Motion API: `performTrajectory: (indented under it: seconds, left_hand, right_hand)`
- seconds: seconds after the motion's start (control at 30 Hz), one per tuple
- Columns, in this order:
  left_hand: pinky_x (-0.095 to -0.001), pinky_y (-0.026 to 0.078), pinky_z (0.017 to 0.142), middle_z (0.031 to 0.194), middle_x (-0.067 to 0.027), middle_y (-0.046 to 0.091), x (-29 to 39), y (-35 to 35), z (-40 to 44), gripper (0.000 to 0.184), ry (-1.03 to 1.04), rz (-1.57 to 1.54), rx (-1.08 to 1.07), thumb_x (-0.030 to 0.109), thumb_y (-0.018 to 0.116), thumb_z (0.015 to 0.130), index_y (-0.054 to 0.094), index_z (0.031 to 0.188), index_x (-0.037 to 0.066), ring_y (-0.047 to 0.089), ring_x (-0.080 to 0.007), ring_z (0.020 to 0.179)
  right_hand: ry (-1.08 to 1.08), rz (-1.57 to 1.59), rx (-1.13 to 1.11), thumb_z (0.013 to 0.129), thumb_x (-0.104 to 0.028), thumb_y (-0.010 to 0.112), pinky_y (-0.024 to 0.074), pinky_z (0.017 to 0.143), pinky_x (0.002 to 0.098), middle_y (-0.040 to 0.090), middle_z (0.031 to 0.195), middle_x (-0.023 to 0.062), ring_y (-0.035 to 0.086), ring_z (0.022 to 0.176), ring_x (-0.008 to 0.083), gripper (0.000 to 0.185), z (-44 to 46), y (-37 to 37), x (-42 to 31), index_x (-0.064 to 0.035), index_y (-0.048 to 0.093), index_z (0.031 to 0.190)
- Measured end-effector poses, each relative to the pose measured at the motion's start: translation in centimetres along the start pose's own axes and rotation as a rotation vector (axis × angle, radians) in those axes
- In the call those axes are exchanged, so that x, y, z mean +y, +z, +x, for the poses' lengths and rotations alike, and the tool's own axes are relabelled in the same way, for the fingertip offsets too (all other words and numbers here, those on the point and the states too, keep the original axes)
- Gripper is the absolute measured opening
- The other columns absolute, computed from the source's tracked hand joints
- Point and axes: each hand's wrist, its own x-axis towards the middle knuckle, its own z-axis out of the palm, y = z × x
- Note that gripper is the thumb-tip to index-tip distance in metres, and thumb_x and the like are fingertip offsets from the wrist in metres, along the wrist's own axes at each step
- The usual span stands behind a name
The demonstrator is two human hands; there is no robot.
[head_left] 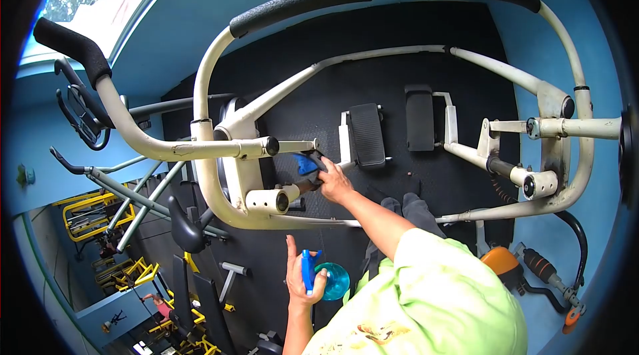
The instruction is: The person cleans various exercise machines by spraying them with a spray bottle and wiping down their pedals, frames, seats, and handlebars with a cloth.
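Note:
My left hand [301, 280] is wrapped round a spray bottle [336, 282] with a blue trigger head and a see-through teal body. Its index finger points up along the side of the head. Farther forward, my right hand [334, 180] is closed on a dark cloth with a bright blue patch [308, 165]. That cloth lies against a short linkage of the cream-coloured exercise machine [266, 202], just above a tube end with round holes. My fingers partly hide where cloth and metal meet.
Two black pedals [368, 134] stand inside the machine's frame. A curved bar with torn black foam [286, 7] arches across the top, and a foam-tipped handle [73, 45] juts left. A black bike saddle [185, 225] and yellow-framed equipment are at lower left. An orange seat [500, 260] is at right.

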Motion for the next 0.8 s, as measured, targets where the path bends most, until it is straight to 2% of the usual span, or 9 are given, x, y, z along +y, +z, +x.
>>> performTrajectory:
  seconds: [0.1, 0.2, 0.27, 0.3, 0.47, 0.6, 0.67, 0.73, 0.8]
  left_hand:
    - [-0.0408, 0.051, 0.088, 0.136, -0.0432, 0.043, -0.8, -0.3, 0.1, 0.036, 0.035, 0.012, 0.021, 0.019, 0.067, 0.07, 0.062, 0.098, -0.003, 0.049, -0.0459, 0.129]
    - [-0.0402, 0.049, 0.091, 0.138, -0.0419, 0.042, -1.6, -0.8, -0.6, 0.036, -0.061, -0.039, 0.014, 0.021, 0.066, 0.07, 0.062, 0.097, -0.004, 0.044, -0.046, 0.134]
    - [-0.041, 0.049, 0.093, 0.138, -0.0414, 0.043, -2.7, -1.0, -0.6, 0.037, 0.021, -0.005, -0.006, 0.02, 0.067, 0.07, 0.062, 0.099, -0.003, 0.046, -0.0472, 0.132]
    - [-0.041, 0.049, 0.093, 0.138, -0.0414, 0.043, -2.9, -0.9, -0.4, 0.037, 0.027, -0.013, -0.008, 0.02, 0.067, 0.07, 0.062, 0.099, -0.003, 0.046, -0.0472, 0.132]
    - [-0.0419, 0.048, 0.096, 0.138, -0.0415, 0.042, -3.9, -0.8, -0.3, 0.038, 0.061, -0.027, -0.02, 0.018, 0.068, 0.07, 0.061, 0.102, -0.002, 0.05, -0.0477, 0.128]
    - [-0.0423, 0.047, 0.097, 0.138, -0.0411, 0.042, -5.4, -1.3, -0.4, 0.039, 0.114, -0.018, -0.005, 0.019, 0.068, 0.07, 0.06, 0.103, -0.002, 0.051, -0.0475, 0.127]
    - [-0.0517, 0.044, 0.102, 0.136, -0.04, 0.044, -5.9, -1.4, -0.5, 0.056, 0.116, -0.008, -0.093, 0.018, 0.069, 0.078, 0.047, 0.126, -0.002, 0.052, -0.0513, 0.121]
    - [-0.0496, 0.047, 0.098, 0.134, -0.0382, 0.047, -6.3, -0.8, -0.5, 0.058, 0.157, 0.02, -0.105, 0.017, 0.069, 0.078, 0.046, 0.128, -0.002, 0.058, -0.0475, 0.114]
    - [-0.042, 0.051, 0.091, 0.13, -0.0345, 0.053, -7.1, 0.2, -0.9, 0.05, 0.039, -0.13, -0.064, 0.016, 0.068, 0.074, 0.054, 0.117, -0.004, 0.063, -0.0403, 0.106]
  right_hand:
    - [0.175, 0.046, -0.125, 0.078, -0.005, 0.052, 0.0471, 0.1, 0.0466, 0.049, 0.135, 0.0212, 0.054, 0.116, 0.0429, 0.043, 1.8, -0.8, -2.1, -0.0204, 0.067, 0.115]
    - [0.169, 0.245, 0.03, 0.075, -0.005, 0.055, 0.0496, 0.096, 0.0458, 0.049, 0.132, 0.0229, 0.057, 0.111, 0.0442, 0.04, 3.3, -4.1, -6.2, -0.0187, 0.068, 0.11]
    - [-0.41, 0.164, 0.218, 0.074, -0.007, 0.06, 0.0514, 0.095, 0.0448, 0.051, 0.128, 0.0234, 0.056, 0.116, 0.0415, 0.038, 3.5, -4.5, -6.8, -0.0201, 0.067, 0.109]
    - [-0.466, 0.132, 0.232, 0.072, -0.006, 0.063, 0.0506, 0.096, 0.0433, 0.051, 0.13, 0.0223, 0.056, 0.116, 0.041, 0.04, 4.0, -4.1, -6.0, -0.0192, 0.068, 0.109]
    - [0.003, 0.102, -0.022, 0.074, -0.007, 0.061, 0.0477, 0.101, 0.0422, 0.056, 0.128, 0.0231, 0.059, 0.112, 0.0409, 0.041, 5.2, -2.4, 1.1, -0.0172, 0.072, 0.112]
    - [-0.293, 0.37, 0.404, 0.072, -0.003, 0.06, 0.0453, 0.102, 0.0459, 0.052, 0.128, 0.0251, 0.055, 0.115, 0.0438, 0.053, 3.8, -5.5, -6.7, -0.0118, 0.065, 0.124]
    - [-0.327, 0.417, 0.414, 0.073, 0.0, 0.059, 0.0412, 0.105, 0.0443, 0.05, 0.131, 0.0236, 0.049, 0.123, 0.042, 0.054, 2.9, -6.4, -11.1, -0.0036, 0.061, 0.127]
    - [-0.383, 0.328, 0.302, 0.073, 0.001, 0.059, 0.0377, 0.108, 0.0459, 0.05, 0.132, 0.0247, 0.045, 0.127, 0.0422, 0.049, 4.4, -3.8, -8.0, -0.0004, 0.061, 0.122]
    - [-0.113, 0.257, 0.37, 0.073, 0.001, 0.052, 0.0452, 0.101, 0.0437, 0.052, 0.127, 0.0281, 0.054, 0.115, 0.044, 0.04, 4.2, -0.4, -2.7, -0.0003, 0.063, 0.111]
